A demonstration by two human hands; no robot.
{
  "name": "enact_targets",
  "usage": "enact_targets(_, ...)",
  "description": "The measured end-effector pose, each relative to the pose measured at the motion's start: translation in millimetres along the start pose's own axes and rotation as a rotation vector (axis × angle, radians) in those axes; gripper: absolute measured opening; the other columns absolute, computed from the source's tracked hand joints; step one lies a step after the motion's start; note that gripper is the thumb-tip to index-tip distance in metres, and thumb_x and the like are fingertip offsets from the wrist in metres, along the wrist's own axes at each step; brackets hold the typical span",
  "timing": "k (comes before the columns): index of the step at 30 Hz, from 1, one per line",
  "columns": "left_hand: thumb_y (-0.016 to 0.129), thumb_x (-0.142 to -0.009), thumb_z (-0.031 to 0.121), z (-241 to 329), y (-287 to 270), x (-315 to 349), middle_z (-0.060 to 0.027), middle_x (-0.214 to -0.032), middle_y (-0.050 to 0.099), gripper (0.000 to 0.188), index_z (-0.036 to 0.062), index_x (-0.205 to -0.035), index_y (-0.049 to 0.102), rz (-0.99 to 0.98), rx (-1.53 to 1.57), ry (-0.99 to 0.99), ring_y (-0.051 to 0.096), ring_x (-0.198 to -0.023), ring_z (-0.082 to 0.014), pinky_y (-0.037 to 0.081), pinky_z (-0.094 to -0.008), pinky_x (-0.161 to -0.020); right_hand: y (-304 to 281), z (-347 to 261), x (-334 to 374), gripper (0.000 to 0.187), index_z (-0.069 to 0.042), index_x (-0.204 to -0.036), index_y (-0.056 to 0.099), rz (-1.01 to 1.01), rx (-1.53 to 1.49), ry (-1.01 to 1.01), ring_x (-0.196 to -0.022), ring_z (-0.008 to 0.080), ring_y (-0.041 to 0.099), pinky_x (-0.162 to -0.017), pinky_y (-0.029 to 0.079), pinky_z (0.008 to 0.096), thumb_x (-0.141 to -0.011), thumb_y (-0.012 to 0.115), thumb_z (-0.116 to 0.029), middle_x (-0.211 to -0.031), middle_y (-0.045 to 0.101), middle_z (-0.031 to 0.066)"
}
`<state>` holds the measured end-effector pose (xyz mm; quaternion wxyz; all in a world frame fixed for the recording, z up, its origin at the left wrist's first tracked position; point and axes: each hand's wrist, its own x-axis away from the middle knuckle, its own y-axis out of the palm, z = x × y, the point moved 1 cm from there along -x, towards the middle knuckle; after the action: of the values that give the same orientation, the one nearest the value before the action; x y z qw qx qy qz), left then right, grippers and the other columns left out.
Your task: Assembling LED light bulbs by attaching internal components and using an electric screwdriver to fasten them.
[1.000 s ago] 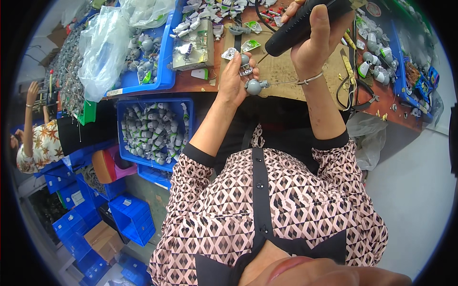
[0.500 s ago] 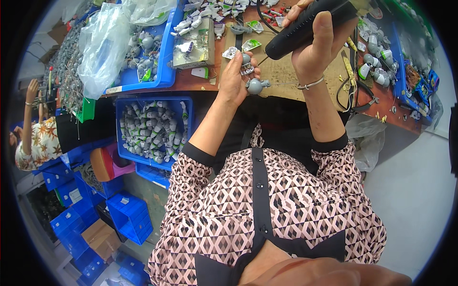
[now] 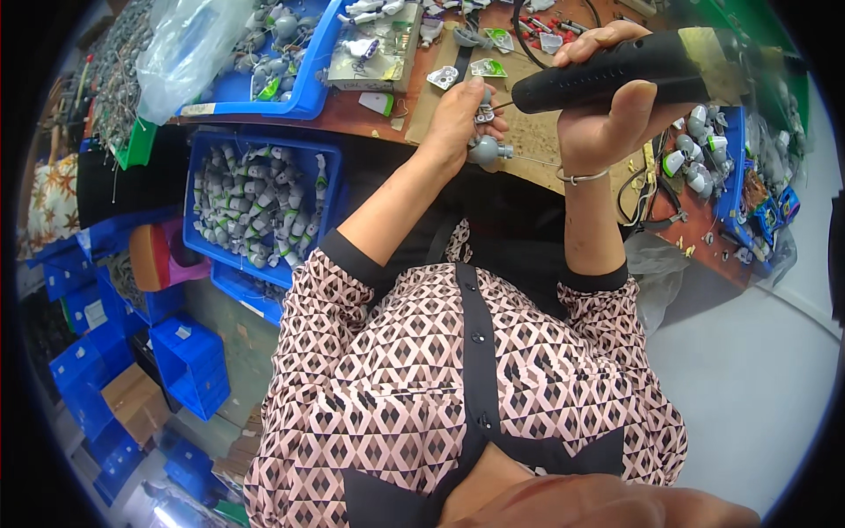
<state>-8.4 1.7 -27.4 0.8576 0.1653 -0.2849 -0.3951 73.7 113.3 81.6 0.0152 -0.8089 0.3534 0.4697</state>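
My left hand [image 3: 453,129] is closed round a small grey-and-white plastic toy part [image 3: 484,113], mostly hidden by the fingers. Below those fingers hangs a grey ball-shaped piece [image 3: 485,150] with a short neck and a thin wire running right. My right hand [image 3: 598,132] grips a black electric screwdriver [image 3: 607,77], lying nearly level across the palm. Its thin bit points left and reaches the part in my left hand; whether it sits in a screw is too small to tell. Beyond the left hand, white and green shell pieces [image 3: 488,68] lie on a cardboard sheet [image 3: 537,141].
A blue bin [image 3: 330,189] of grey-and-white parts stands below the table at left. Another blue tray [image 3: 308,97] sits on the table's left, beside a clear box [image 3: 378,62]. Pliers [image 3: 666,220] and a blue tray [image 3: 732,167] lie at right. Blue crates [image 3: 189,365] stand on the floor.
The screwdriver has swung to a more level pose, and its bit has come to the part in my left hand. Everything else has shifted in the picture as the view turned.
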Motion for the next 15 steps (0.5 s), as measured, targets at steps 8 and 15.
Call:
enact_targets(8,0.046,-0.1,0.038,1.8,4.1,2.3,-0.0112,-0.088,0.057,0.04,-0.0014,-0.108,0.049,-0.001,-0.035,0.001,0.063,-0.067,-0.0183,0.054,-0.0281,-0.056,2.7,1.0,-0.4,0.061,-0.017,-0.137,0.021,0.001,0.023,0.019,-0.075,0.0227,0.059,-0.061,0.054,0.0371,-0.094,0.056,-0.042,-0.099,0.055,0.0178)
enact_targets(15,0.045,-0.101,0.039,3.3,5.0,5.5,-0.0109,-0.086,0.057,0.04,-0.0007,-0.108,0.05,0.0,-0.045,0.01,0.063,-0.067,-0.0175,0.054,-0.0278,-0.057,3.2,3.3,0.2,0.062,-0.018,-0.137,0.021,-0.03,0.007,0.025,-0.075,0.0226,0.06,-0.061,0.054,0.0371,-0.093,0.057,-0.042,-0.098,0.055,0.0175)
